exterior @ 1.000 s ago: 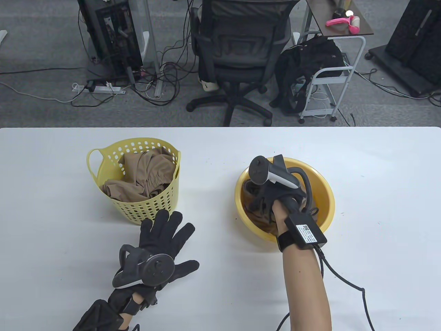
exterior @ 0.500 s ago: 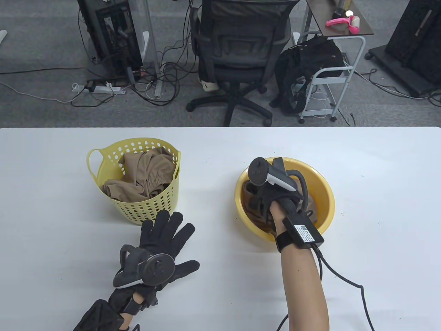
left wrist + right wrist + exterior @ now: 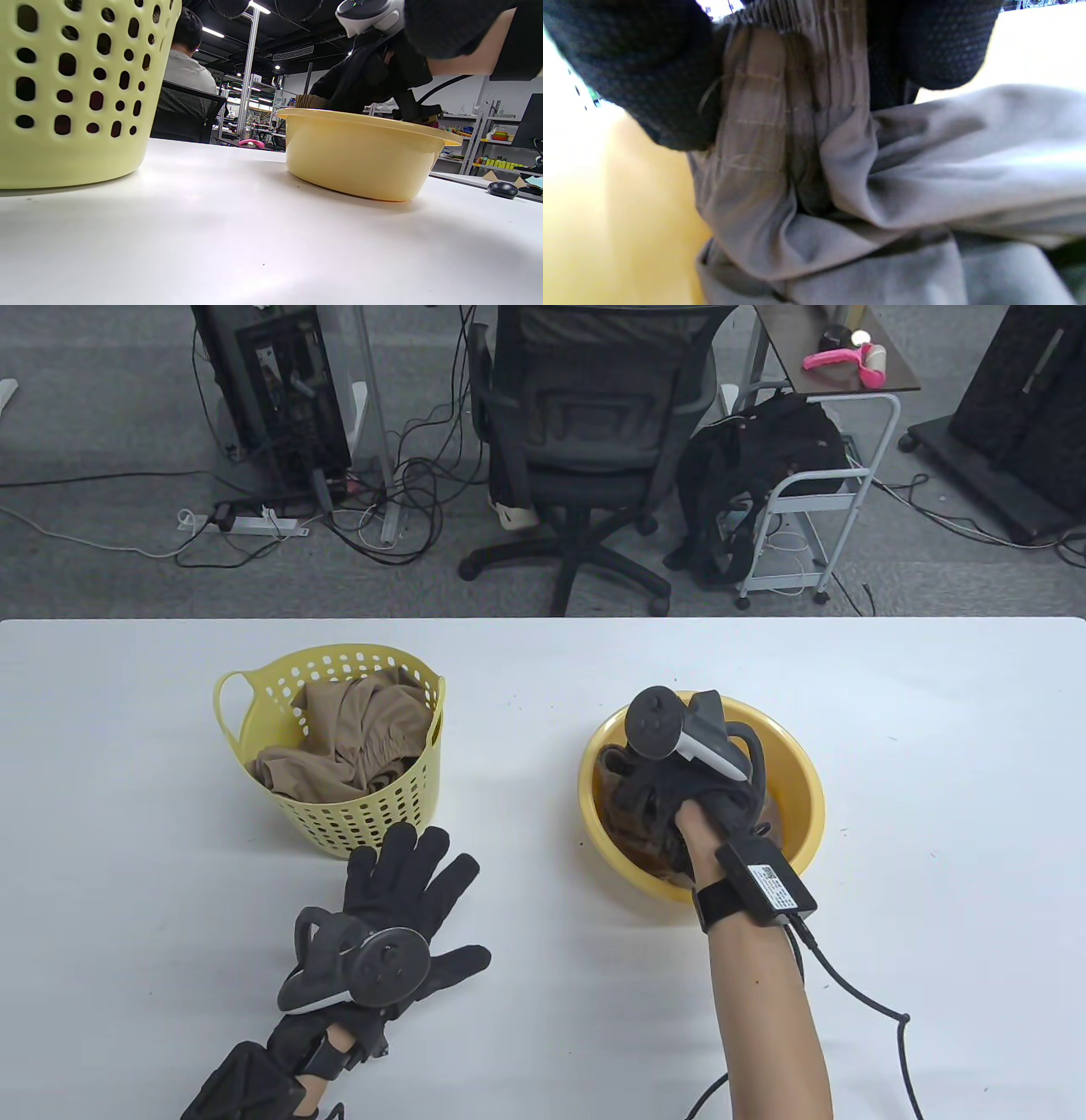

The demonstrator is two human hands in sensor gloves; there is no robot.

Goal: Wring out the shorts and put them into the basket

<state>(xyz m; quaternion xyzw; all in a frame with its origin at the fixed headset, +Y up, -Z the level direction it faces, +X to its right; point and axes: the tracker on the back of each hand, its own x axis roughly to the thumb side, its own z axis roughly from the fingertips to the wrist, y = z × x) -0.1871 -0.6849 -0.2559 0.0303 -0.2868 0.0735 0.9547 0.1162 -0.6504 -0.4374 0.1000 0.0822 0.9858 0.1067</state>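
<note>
**Right hand grips the wet shorts inside the basin**

We see a wide white surface [image 3: 543, 1027] that carries everything. On its left part stands a pale yellow basket [image 3: 373, 806] with many holes in the wall and a loop handle on the left side. Inside the basket lies a tan garment [image 3: 356, 738], crumpled, reaching almost to the rim.

To the right of the basket, well apart from it, stands a round yellow basin [image 3: 797, 789]. In the left wrist view we see the same basin [image 3: 360, 161] from the side, with the basket wall [image 3: 76, 93] close at the left edge.

Inside the basin lie the brown shorts [image 3: 632, 836], dark and bunched together. The right hand [image 3: 679, 793] is down in the basin, its gloved fingers curled around the shorts. The right wrist view shows this from very close: the dark fingers [image 3: 640, 80] pinch the gathered waistband of the shorts [image 3: 865, 203], and the cloth hangs in folds against the yellow wall of the basin.

The left hand [image 3: 399, 908] lies flat on the surface, just near the basket on its near side, not touching it. Its fingers are straight and spread, and it holds nothing.
</note>
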